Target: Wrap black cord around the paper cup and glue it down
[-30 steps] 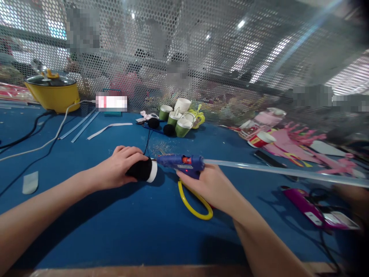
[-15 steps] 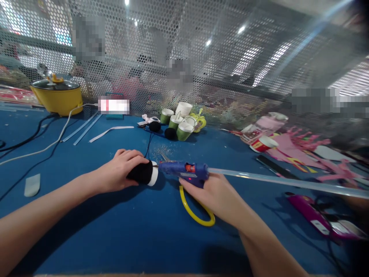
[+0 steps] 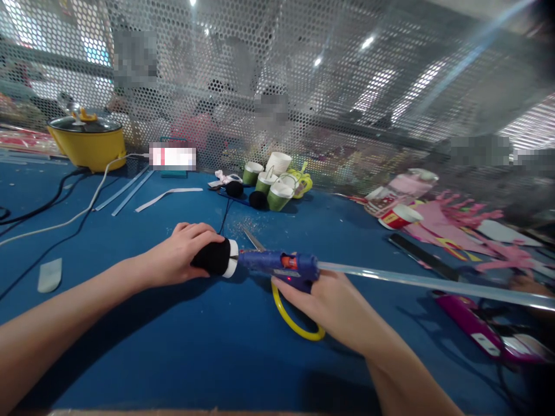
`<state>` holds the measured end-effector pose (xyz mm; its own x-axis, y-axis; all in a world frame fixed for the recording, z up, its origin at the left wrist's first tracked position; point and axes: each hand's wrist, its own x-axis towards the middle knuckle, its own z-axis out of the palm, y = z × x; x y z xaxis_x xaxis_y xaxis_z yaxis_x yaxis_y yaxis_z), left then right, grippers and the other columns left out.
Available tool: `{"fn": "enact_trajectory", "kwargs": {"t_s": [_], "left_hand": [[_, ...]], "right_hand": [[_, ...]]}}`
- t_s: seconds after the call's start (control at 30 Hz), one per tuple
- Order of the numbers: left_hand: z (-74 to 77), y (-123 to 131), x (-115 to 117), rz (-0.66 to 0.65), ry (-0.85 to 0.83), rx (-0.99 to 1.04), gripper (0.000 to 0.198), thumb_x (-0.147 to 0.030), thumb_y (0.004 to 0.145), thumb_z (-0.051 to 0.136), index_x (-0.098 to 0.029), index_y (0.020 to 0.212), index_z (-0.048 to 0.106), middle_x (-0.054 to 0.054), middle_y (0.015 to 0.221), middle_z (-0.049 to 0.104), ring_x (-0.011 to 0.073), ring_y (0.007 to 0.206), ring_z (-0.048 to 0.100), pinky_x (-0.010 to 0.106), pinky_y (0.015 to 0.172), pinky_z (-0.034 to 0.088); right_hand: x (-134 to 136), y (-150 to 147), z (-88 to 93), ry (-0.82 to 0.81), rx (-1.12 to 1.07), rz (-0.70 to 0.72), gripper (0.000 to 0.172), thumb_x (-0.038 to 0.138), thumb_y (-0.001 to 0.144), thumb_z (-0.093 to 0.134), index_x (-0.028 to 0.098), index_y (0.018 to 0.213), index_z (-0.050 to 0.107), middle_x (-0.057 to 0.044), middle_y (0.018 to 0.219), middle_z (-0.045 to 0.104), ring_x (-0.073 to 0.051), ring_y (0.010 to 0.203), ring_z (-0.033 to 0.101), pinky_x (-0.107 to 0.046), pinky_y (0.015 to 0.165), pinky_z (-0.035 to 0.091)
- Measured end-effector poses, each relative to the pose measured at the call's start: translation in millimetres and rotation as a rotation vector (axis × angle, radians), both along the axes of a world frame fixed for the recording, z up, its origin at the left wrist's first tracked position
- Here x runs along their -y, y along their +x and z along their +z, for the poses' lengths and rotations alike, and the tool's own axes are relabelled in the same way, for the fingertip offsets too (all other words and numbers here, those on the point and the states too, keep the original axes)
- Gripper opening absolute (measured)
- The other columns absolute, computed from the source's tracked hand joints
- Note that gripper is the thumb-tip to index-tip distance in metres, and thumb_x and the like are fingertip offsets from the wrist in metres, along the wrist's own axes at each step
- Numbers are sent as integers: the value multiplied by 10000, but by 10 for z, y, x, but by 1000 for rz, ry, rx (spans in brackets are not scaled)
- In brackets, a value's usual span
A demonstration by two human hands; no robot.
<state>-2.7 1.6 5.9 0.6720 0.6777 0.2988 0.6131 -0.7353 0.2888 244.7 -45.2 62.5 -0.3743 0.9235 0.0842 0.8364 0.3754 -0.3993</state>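
My left hand [image 3: 180, 254] is wrapped round a black-covered cup [image 3: 214, 257] with a white rim, lying on its side on the blue table [image 3: 173, 346]. My right hand [image 3: 333, 303] grips a blue hot glue gun [image 3: 281, 264], its nozzle touching the cup's white rim. A long clear glue stick [image 3: 433, 283] juts out of the gun's back to the right. Yellow-handled scissors [image 3: 295, 323] lie under the gun and my right hand.
Green and white paper cups [image 3: 271, 185] and black pompoms [image 3: 245, 193] stand at the back centre. A yellow electric pot [image 3: 87, 141] with cables is at the far left. Pink paper shapes [image 3: 455, 225], a magenta tool [image 3: 468, 323] and a perforated metal screen [image 3: 303, 86] lie to the right and behind.
The glue gun and my right hand have dropped slightly lower and nearer to me, the nozzle staying at the cup's rim. My left hand has kept still on the cup.
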Motion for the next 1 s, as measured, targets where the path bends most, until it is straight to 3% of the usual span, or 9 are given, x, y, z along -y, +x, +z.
{"fn": "enact_trajectory", "kwargs": {"t_s": [0.2, 0.37, 0.6, 1.0], "left_hand": [[1, -7, 6, 3, -10, 5, 550, -168, 702, 668, -191, 1169, 376, 126, 1194, 512, 270, 1111, 467, 433, 893, 331], [-8, -8, -3, 3, 2, 8, 572, -165, 697, 680, -189, 1176, 368, 119, 1193, 504, 263, 1098, 471, 425, 889, 336], [-2, -10, -5, 12, -26, 12, 564, -183, 704, 677, -197, 1175, 367, 113, 1186, 511, 269, 1103, 474, 431, 893, 331], [-12, -15, -9, 11, 11, 9, 559, -180, 698, 682, -181, 1168, 379, 116, 1177, 521, 264, 1094, 475, 415, 884, 338]], "right_hand": [[33, 34, -93, 11, 22, -3, 191, 295, 791, 484, 199, 647, 563, 20, 526, 565, -130, 469, 504, -247, 468, 400], [49, 20, -87, 18, 12, 3, 177, 304, 800, 476, 202, 692, 572, 29, 521, 549, -125, 462, 496, -234, 461, 392], [17, -26, -28, 56, 16, 41, 172, 225, 805, 449, 188, 733, 601, -36, 720, 632, -155, 623, 578, -255, 594, 440], [32, 9, -82, 77, 11, 45, 156, 258, 803, 469, 197, 711, 580, -2, 614, 587, -125, 507, 518, -236, 506, 408]]}}
